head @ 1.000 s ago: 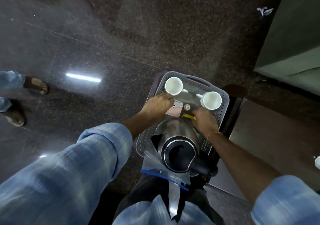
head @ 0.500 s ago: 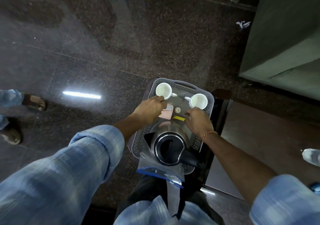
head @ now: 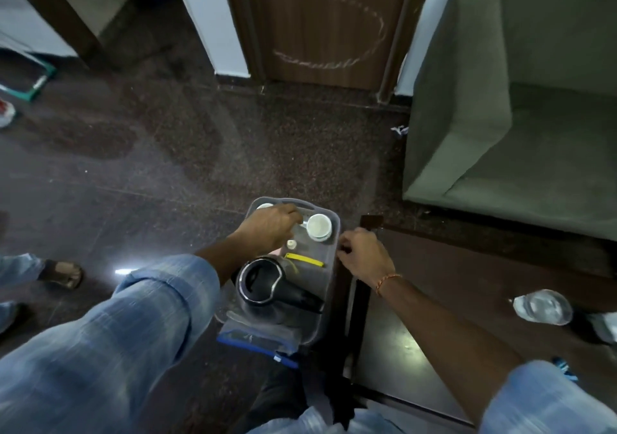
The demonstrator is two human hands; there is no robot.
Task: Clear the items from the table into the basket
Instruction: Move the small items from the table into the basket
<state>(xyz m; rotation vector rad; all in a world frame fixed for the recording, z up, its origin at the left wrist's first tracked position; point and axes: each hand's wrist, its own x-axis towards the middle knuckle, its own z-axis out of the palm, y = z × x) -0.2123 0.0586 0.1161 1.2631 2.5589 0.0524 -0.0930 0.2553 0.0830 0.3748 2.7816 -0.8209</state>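
A grey plastic basket (head: 335, 233) sits low in front of me, at the left end of a dark table (head: 450, 276). In it are a white cup (head: 319, 227), a second white cup (head: 264, 205) mostly hidden by my hand, a steel and black kettle (head: 262, 281), a yellow strip (head: 305, 260) and a small white cap (head: 291, 244). My left hand (head: 268, 230) hovers inside the basket, its fingertips at the first cup's handle; a grip is unclear. My right hand (head: 364, 256) is curled at the basket's right rim, with nothing seen in it.
A clear bag with a blue edge (head: 257, 338) hangs over the basket's near end. A clear water bottle (head: 541, 306) lies on the table at the right. A green sofa (head: 484, 139) stands beyond the table. Another person's sandalled foot (head: 63, 273) is on the floor at the left.
My head has tilted up, bringing door and sofa into view. My left hand moved from the pink item to the far cups. My right hand came out of the basket to its right rim.
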